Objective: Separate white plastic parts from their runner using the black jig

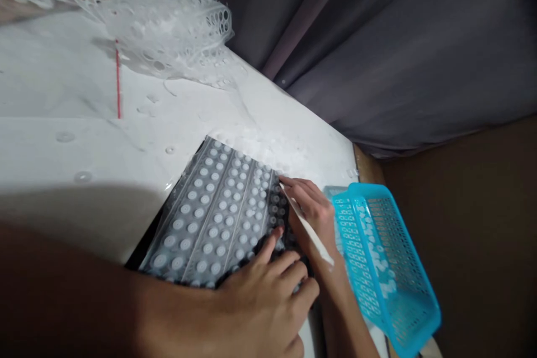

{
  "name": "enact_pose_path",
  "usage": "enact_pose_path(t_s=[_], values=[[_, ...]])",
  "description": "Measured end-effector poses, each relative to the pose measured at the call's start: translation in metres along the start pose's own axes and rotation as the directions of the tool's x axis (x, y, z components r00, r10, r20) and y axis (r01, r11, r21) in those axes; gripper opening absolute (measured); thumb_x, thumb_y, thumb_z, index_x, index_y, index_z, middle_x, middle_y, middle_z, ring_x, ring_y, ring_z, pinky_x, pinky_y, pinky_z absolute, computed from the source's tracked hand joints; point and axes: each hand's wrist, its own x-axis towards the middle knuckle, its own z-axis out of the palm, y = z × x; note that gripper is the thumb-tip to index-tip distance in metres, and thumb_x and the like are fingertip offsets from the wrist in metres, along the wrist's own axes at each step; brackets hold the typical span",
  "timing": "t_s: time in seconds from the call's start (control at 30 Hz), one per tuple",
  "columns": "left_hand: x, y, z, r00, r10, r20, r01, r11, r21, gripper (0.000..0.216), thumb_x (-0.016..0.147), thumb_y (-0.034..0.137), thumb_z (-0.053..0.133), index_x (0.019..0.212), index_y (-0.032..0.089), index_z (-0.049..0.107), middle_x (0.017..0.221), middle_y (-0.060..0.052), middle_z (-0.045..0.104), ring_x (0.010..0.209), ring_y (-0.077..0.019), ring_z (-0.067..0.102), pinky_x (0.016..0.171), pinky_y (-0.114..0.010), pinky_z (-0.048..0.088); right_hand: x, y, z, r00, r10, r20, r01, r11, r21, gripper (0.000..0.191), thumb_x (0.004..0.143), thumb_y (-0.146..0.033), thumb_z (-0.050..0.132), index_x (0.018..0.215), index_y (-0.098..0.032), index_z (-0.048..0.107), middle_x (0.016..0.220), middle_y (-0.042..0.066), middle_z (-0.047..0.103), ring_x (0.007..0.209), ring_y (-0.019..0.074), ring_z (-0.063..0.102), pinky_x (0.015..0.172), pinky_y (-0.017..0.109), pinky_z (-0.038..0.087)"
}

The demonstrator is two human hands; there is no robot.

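A sheet of translucent rubbery material point(218, 218), studded with rows of pale round bumps, lies on a dark base on the white table. My left hand point(272, 296) rests on its near right part, fingers spread and fingertips pressing the surface. At the sheet's far right edge, my right hand point(310, 198) is closed, with its fingertips at the corner. A thin white flat stick point(310, 229) runs from those fingertips back over the hand to the wrist. My hands partly cover the sheet's right side.
To the right stands a blue perforated basket point(403, 268) with small whitish pieces inside. A heap of clear perforated sheets point(163, 22) lies at the far left. Small clear rings point(83, 177) and a red line point(118, 81) mark the white table point(138, 151). A dark curtain point(356, 39) hangs behind.
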Motion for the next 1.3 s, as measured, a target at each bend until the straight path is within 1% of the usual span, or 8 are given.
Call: enact_pose_path(t_s=[0.27,0.4,0.57,0.7,0.87,0.93,1.13,1.3], values=[[0.001,-0.002,-0.002,0.999,0.03,0.012,-0.03,0.999,-0.011,0.033,0.104,0.04,0.059,0.126,0.015,0.065,0.128,-0.009,0.07,0.134,-0.0298,0.058,0.135,-0.06,0.015,0.01,0.007,0.009,0.954,0.261,-0.148,-0.229,0.952,0.203,0.017,0.102,-0.023,0.066,0.089,-0.026,0.078,0.105,0.003,0.086,0.095,0.023,0.082,0.085,0.039,0.065],[0.001,-0.001,-0.003,1.0,0.026,-0.014,-0.026,1.0,0.014,0.034,0.104,0.041,0.059,0.124,0.015,0.066,0.125,-0.009,0.071,0.126,-0.029,0.062,0.132,-0.059,0.023,0.009,0.002,0.005,0.993,0.106,-0.059,-0.108,0.994,-0.021,0.027,0.103,-0.015,0.056,0.106,-0.027,0.08,0.113,0.005,0.083,0.103,0.0247,0.077,0.092,0.043,0.061],[-0.001,0.0,-0.003,0.999,0.029,-0.032,-0.027,0.998,0.061,0.033,0.105,0.041,0.056,0.121,0.015,0.067,0.119,-0.011,0.07,0.114,-0.0296,0.063,0.125,-0.06,0.033,0.006,-0.008,0.009,0.997,-0.078,0.005,0.077,0.955,-0.286,0.025,0.101,-0.012,0.058,0.105,-0.026,0.078,0.124,0.009,0.081,0.111,0.0295,0.072,0.095,0.046,0.057],[-0.003,0.001,-0.002,0.997,0.051,-0.053,-0.047,0.997,0.066,0.032,0.105,0.04,0.054,0.12,0.015,0.068,0.118,-0.01,0.069,0.114,-0.0293,0.062,0.128,-0.061,0.028,0.007,-0.004,0.017,0.989,0.066,-0.133,-0.075,0.995,-0.059,0.019,0.104,-0.02,0.059,0.104,-0.027,0.077,0.113,0.006,0.083,0.105,0.0266,0.076,0.092,0.042,0.059],[-0.003,0.0,-0.001,0.996,0.044,-0.078,-0.039,0.997,0.062,0.033,0.106,0.039,0.054,0.122,0.015,0.066,0.121,-0.01,0.07,0.124,-0.0296,0.061,0.133,-0.06,0.02,0.011,0.011,0.02,0.851,0.424,-0.309,-0.284,0.868,0.408,0.026,0.098,-0.035,0.074,0.078,-0.023,0.064,0.101,0.008,0.085,0.094,0.0258,0.081,0.083,0.038,0.063],[-0.002,-0.001,-0.001,0.996,0.06,-0.062,-0.055,0.995,0.081,0.035,0.105,0.041,0.055,0.125,0.014,0.067,0.124,-0.012,0.071,0.129,-0.0307,0.06,0.132,-0.061,0.02,0.013,0.015,0.018,0.842,0.445,-0.305,-0.276,0.841,0.464,0.03,0.095,-0.038,0.078,0.076,-0.022,0.061,0.099,0.009,0.085,0.096,0.0264,0.082,0.083,0.038,0.063],[-0.002,-0.004,0.007,0.992,0.093,-0.085,-0.079,0.985,0.155,0.038,0.101,0.046,0.063,0.122,0.015,0.07,0.125,-0.011,0.073,0.134,-0.0321,0.059,0.132,-0.061,0.02,0.016,0.015,0.015,0.919,0.333,-0.211,-0.233,0.891,0.39,0.023,0.097,-0.035,0.076,0.079,-0.022,0.07,0.104,0.009,0.085,0.1,0.0261,0.081,0.093,0.043,0.063],[-0.002,-0.003,0.01,0.991,0.107,-0.084,-0.09,0.978,0.19,0.034,0.102,0.048,0.062,0.114,0.017,0.072,0.122,-0.009,0.072,0.136,-0.0325,0.057,0.131,-0.062,0.021,0.014,0.014,0.015,0.919,0.348,-0.186,-0.248,0.875,0.416,0.019,0.095,-0.033,0.078,0.081,-0.022,0.073,0.111,0.01,0.085,0.106,0.0279,0.081,0.096,0.046,0.063]])
